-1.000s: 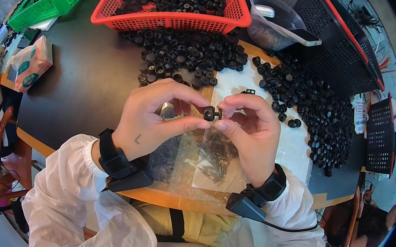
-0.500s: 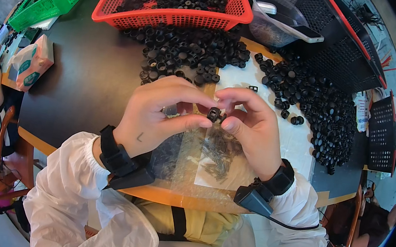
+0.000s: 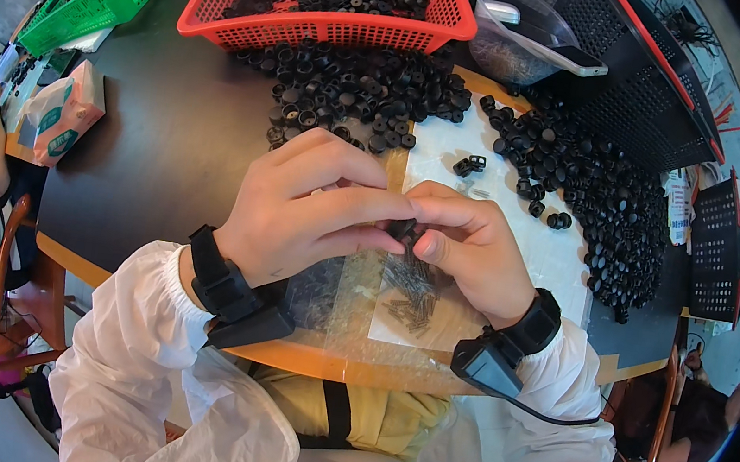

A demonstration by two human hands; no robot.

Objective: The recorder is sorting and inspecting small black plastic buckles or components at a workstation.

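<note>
Pinching a black part (image 3: pixel 401 229), presumably for steadiness, left hand (image 3: pixel 293 212) and right hand (image 3: pixel 484 257) are nearly closed; pins (image 3: pixel 411 300) are placed six o'clock.

Between the fingers (image 3: pixel 350 202), a small part (image 3: pixel 402 229) looks like black plastic, its finish mostly hidden; just nearer the body than the fingers lie slim pins (image 3: pixel 413 297) of dull grey metal; beside these, clear plastic film (image 3: pixel 347 317) shines, wrinkled, over the surface (image 3: pixel 171 111), which is dark, smooth and softly glossy left of the fingers, with a wood-toned, smooth edge (image 3: pixel 306 359) nearest the body; right of the fingers, a white sheet (image 3: pixel 562 266) looks like smooth paper or plastic; beyond them, black plastic caps (image 3: pixel 341 92) show a low sheen; farther still stand a glossy red plastic basket (image 3: pixel 350 30) and a clear, shiny plastic tub (image 3: pixel 504 52); behind the fingers, the sleeves (image 3: pixel 143 318) are thin, crinkled white cloth, slightly translucent.
</note>
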